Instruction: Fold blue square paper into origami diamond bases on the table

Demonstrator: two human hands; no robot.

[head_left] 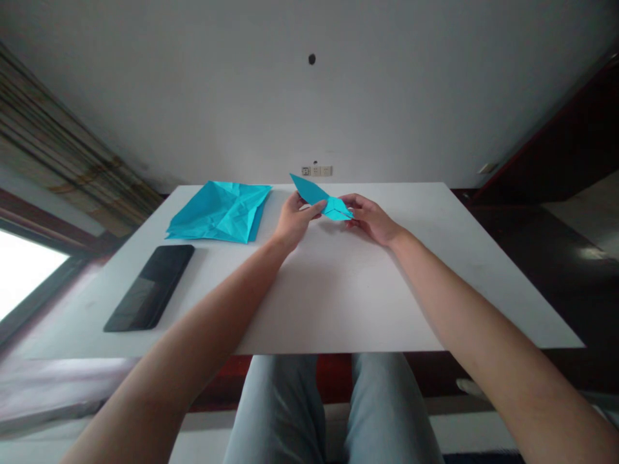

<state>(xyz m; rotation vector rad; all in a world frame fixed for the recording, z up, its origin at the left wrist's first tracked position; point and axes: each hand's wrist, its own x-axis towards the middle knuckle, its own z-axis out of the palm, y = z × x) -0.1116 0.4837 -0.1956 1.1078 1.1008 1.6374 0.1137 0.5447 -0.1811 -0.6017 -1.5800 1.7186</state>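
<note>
A narrow folded piece of turquoise origami paper (322, 200) is held up just above the far part of the table, its pointed end aiming up and left. My left hand (294, 221) pinches its left part between thumb and fingers. My right hand (368, 219) grips the wider folded end from the right, with fingertips under the paper. A larger sheet of the same turquoise paper (220, 211), creased and crumpled, lies flat to the left of my left hand, not touching it.
The white table (333, 296) has a black smartphone (149, 287) lying at its left, face up. A wall with a socket panel (316, 171) stands behind the far edge. A curtain and bright window lie at the left, and my knees show below the near edge.
</note>
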